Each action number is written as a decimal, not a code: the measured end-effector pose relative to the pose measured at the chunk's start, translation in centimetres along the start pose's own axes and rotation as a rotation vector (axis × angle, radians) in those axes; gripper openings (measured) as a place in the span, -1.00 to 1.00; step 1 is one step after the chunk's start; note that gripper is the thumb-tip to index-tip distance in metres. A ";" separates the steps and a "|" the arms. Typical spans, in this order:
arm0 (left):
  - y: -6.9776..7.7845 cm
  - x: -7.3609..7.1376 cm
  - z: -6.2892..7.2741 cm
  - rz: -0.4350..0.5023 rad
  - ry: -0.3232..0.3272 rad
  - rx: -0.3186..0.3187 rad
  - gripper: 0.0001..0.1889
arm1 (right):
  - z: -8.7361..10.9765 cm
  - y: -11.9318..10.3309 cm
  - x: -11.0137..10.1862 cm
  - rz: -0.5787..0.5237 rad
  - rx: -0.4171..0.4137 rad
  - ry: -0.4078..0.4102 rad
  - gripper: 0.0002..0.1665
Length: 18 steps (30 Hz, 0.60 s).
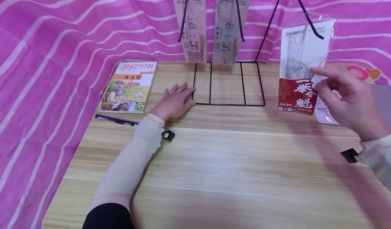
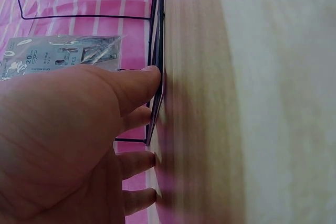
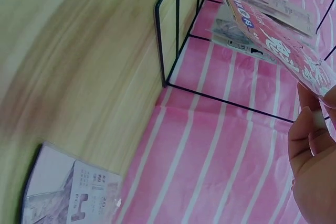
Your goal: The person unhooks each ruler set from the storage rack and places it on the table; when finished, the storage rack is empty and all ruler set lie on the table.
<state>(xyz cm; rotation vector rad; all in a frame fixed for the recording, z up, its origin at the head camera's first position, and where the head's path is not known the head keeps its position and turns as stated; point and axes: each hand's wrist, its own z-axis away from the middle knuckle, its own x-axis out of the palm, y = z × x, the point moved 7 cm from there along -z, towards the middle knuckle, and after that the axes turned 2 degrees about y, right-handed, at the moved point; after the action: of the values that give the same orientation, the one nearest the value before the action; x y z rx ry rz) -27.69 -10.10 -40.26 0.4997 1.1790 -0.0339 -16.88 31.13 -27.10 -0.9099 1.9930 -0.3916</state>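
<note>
A ruler set packet [image 1: 294, 94], white above and red below, hangs at the right hook [image 1: 306, 13] of a black wire rack, the hook's tip in front of it. My right hand [image 1: 351, 101] pinches the packet's right edge between thumb and index finger; the right wrist view shows the packet [image 3: 283, 51] slanting away from the fingertips. On the table, my left hand [image 1: 175, 101] lies with fingers spread, at the left corner of the rack's base [image 1: 227, 104]. In the left wrist view its thumb [image 2: 139, 85] touches the black wire.
Two more ruler packets, one left [image 1: 192, 28] and one right [image 1: 230, 28], hang from the other hooks. Another packet [image 3: 73, 187] lies on the table at the right. A book [image 1: 129, 86] and pens [image 1: 116, 120] lie at the left. Pink striped cloth [image 1: 76, 45] stands behind.
</note>
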 end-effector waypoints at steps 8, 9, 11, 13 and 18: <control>-0.2 0.0 0.0 -0.007 -0.007 -0.010 -0.30 | 1.6 -1.3 -0.6 -0.005 0.006 -0.002 -0.46; -0.2 0.0 0.0 -0.008 -0.008 -0.010 -0.30 | 1.8 -1.5 -0.7 0.001 0.007 -0.003 -0.45; -0.3 0.0 0.0 -0.008 -0.007 -0.009 -0.30 | 2.1 -1.7 -0.8 0.000 0.012 -0.003 -0.44; -0.3 0.0 0.0 -0.007 -0.004 -0.007 -0.30 | 2.6 -1.8 -0.9 -0.026 0.013 0.000 -0.44; -0.1 0.0 0.0 -0.003 0.006 0.006 -0.31 | 3.7 -2.1 -1.2 -0.150 0.010 0.028 -0.48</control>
<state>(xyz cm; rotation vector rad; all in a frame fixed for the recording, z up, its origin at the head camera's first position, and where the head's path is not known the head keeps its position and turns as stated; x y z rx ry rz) -27.74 -10.19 -40.29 0.5041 1.1855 -0.0388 -12.50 30.83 -27.27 -1.0563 1.9525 -0.4998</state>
